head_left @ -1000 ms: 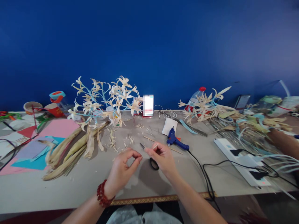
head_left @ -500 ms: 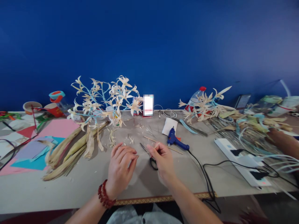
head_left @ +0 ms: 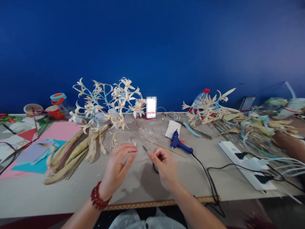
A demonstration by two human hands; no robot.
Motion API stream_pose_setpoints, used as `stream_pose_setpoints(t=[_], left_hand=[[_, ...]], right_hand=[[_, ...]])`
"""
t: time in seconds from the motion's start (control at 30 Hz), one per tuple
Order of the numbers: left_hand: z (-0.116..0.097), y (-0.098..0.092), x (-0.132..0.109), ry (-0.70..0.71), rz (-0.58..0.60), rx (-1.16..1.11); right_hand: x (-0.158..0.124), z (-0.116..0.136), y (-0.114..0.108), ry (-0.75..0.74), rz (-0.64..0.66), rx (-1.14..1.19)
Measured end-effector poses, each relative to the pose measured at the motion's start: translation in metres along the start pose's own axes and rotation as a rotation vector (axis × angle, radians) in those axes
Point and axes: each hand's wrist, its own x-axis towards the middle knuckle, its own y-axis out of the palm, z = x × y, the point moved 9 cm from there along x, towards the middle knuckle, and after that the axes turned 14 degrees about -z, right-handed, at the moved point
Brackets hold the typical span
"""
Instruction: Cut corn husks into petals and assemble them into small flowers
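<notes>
My left hand (head_left: pixel 119 166), with a red bead bracelet (head_left: pixel 97 196) at the wrist, hovers over the table with thumb and fingers apart and nothing visible between them. Facing it, my right hand (head_left: pixel 166 166) is closed in a pinch. What it pinches is too small to make out; a faint thin line runs left from its fingertips. Under the right hand lie scissors (head_left: pixel 145 148), partly covered. A thin wooden stick (head_left: pixel 152 142) and a blue glue gun (head_left: pixel 179 143) are just beyond. Thin pale scraps (head_left: pixel 133 143) are scattered past my left fingers.
Dried husks (head_left: pixel 71 156) and coloured paper (head_left: pixel 30 159) lie left. Behind stand pale husk flowers (head_left: pixel 119 103) and a lit phone (head_left: pixel 151 107). A power strip (head_left: pixel 245 171) with cords is at right, near another person's arm (head_left: pixel 290 148) and more flowers (head_left: pixel 207 113).
My left hand has moved a little left, away from my right hand, and its thumb and fingers have spread. My right hand keeps its pinch in nearly the same place.
</notes>
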Motion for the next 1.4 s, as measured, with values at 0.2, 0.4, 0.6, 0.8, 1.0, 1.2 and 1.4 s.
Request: stream_pose_setpoints(t=[0.2,0.4,0.6,0.8,1.0,1.2,1.4], left_hand=[[-0.008,0.035,-0.008,-0.092,0.237,-0.083],[-0.002,0.034,-0.01,-0.128,0.165,-0.09],[0.01,0.03,0.002,-0.23,0.124,-0.122],[0.032,0.039,0.002,-0.404,0.217,-0.304],[0.044,0.041,0.0,-0.529,0.228,-0.499],[0.054,0.038,0.004,-0.507,0.165,-0.48],[0.057,0.035,0.004,-0.296,0.052,-0.282]], right_hand=[[-0.002,0.001,0.007,-0.027,0.045,0.002],[0.003,-0.006,-0.001,-0.003,0.014,0.009],[0.0,0.068,-0.015,-0.683,0.016,-0.266],[-0.025,0.088,0.026,-1.212,0.345,-0.654],[-0.005,0.07,0.04,-0.977,0.417,-0.569],[0.016,0.038,0.043,-0.593,0.433,-0.516],[0.033,0.002,0.039,-0.263,0.366,-0.332]])
